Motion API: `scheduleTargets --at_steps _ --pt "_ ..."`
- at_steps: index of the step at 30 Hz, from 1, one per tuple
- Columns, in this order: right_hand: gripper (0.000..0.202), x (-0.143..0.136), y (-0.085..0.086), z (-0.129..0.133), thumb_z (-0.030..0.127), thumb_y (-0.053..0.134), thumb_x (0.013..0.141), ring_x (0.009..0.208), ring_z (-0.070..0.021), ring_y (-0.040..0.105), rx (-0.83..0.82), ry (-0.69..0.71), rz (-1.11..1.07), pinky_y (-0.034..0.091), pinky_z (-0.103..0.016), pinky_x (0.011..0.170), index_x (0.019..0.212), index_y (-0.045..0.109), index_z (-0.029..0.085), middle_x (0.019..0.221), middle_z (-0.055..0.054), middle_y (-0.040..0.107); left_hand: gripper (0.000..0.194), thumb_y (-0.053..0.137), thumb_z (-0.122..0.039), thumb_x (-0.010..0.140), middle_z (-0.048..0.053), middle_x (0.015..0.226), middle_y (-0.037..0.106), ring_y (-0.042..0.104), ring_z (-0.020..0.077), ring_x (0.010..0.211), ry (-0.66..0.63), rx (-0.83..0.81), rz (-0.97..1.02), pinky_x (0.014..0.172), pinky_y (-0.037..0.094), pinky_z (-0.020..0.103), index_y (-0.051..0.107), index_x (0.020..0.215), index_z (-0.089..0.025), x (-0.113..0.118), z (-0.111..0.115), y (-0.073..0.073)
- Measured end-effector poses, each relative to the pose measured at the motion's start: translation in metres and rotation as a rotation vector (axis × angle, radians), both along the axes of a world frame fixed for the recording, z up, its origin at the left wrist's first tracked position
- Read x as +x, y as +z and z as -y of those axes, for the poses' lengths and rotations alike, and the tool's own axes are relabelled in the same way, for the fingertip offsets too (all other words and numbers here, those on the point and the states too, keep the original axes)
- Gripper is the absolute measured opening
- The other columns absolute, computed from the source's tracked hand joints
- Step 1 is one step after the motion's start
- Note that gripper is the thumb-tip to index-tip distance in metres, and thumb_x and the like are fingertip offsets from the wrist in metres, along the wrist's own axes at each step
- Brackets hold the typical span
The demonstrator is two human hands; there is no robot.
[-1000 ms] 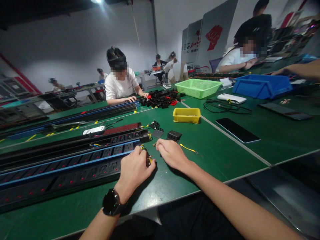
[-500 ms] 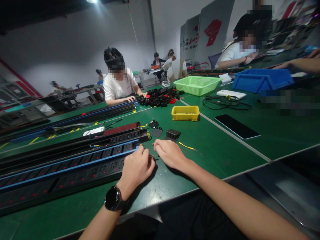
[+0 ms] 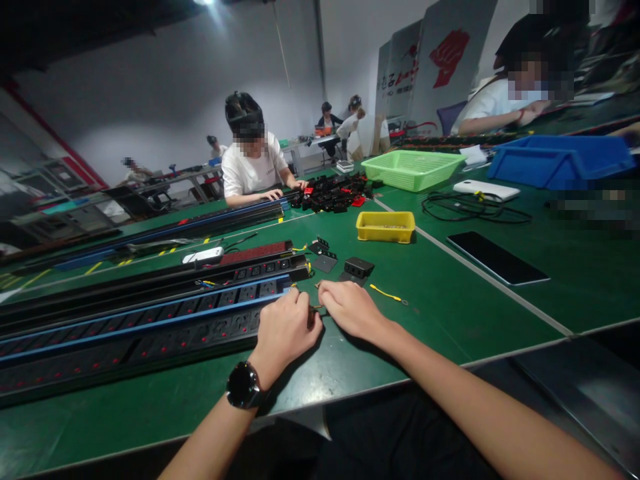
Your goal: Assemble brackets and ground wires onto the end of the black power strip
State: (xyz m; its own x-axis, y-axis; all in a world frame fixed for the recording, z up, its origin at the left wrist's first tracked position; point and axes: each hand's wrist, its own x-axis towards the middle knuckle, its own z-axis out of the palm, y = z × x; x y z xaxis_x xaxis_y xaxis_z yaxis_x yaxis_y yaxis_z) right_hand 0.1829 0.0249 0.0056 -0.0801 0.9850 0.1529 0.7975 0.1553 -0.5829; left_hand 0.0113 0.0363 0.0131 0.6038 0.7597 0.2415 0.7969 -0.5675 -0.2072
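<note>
My left hand (image 3: 287, 327), with a black watch (image 3: 243, 385) on its wrist, is closed at the end of the nearest socket strip (image 3: 195, 337). Its fingers hide most of what they grip. My right hand (image 3: 350, 307) is closed just to the right of it, fingertips pinched near a thin brownish wire end (image 3: 318, 307) between the hands. What exactly each hand holds is too small to name. Beyond my right hand lie a black bracket (image 3: 359, 268) and a yellow wire (image 3: 387, 294) with a ring terminal.
Behind stand a yellow bin (image 3: 385, 227), a green basket (image 3: 413, 171) and a blue bin (image 3: 560, 162). A phone (image 3: 497, 257) and a coiled black cable (image 3: 475, 210) lie at the right. Across the table, a person (image 3: 255, 160) works near a pile of black parts (image 3: 335, 193).
The view has turned a little, so the whole scene sits further right. Both hands stay close together at the strip's end, with hardly any change in their grip.
</note>
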Motion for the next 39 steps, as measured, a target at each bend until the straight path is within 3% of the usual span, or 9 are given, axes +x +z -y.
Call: scheduleTargets --at_steps 39 --pt "0.031 -0.0008 0.0003 0.0035 0.023 0.041 0.1 0.079 -0.0175 0.065 0.012 0.045 0.074 0.027 -0.028 0.065 0.084 0.067 0.021 0.087 -0.004 0.075 0.016 0.051 -0.035 0.095 0.005 0.088 0.064 0.065 0.0225 0.077 -0.024 0.004 0.008 0.058 0.037 0.035 0.057 0.089 -0.022 -0.0022 -0.0016 -0.0002"
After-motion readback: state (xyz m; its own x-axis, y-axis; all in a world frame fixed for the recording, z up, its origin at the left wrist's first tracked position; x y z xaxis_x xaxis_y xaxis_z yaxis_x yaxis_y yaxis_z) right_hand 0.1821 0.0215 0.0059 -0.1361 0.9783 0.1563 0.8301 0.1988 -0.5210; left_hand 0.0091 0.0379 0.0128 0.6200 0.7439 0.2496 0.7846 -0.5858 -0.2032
